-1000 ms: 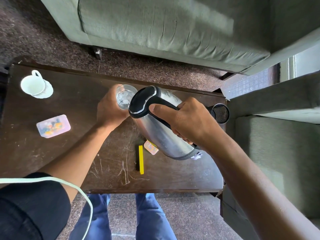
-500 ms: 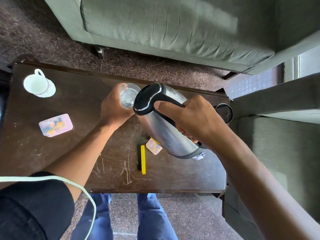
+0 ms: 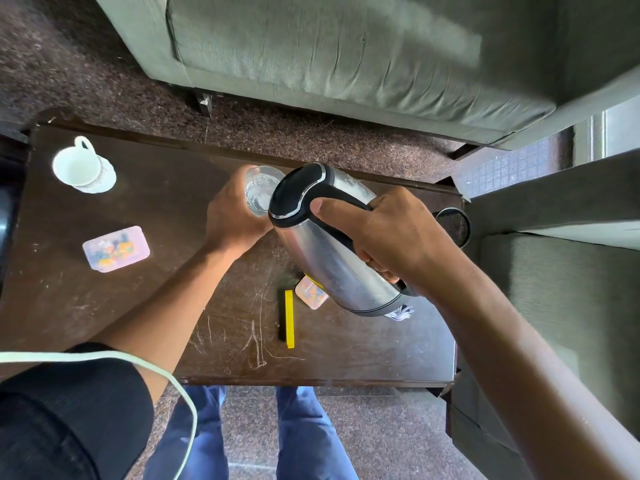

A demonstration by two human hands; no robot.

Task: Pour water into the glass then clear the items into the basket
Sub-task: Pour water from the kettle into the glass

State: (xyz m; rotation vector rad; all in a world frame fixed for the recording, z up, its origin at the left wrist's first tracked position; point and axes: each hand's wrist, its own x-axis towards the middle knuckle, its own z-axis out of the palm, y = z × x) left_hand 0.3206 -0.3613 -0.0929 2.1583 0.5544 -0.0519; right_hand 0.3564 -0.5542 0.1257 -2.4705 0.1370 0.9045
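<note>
My left hand (image 3: 231,216) is wrapped around a clear glass (image 3: 260,192) near the far edge of the dark wooden table (image 3: 138,306). Water shows inside the glass. My right hand (image 3: 377,233) grips the black handle of a steel kettle (image 3: 332,261), which is tilted with its black lid end over the glass rim. The spout is hidden behind the lid. A black mesh basket (image 3: 454,226) stands at the table's right edge, partly hidden by my right wrist.
A white cup on a saucer (image 3: 83,166) sits at the far left. A pink lidded box (image 3: 116,248) lies left of centre, a smaller one (image 3: 310,292) under the kettle, beside a yellow-and-black bar (image 3: 288,318). Grey sofas stand beyond and right of the table.
The kettle stays tilted over the glass and both hands keep their grips. The view has shifted slightly; the hands and kettle hold nearly the same pose.
</note>
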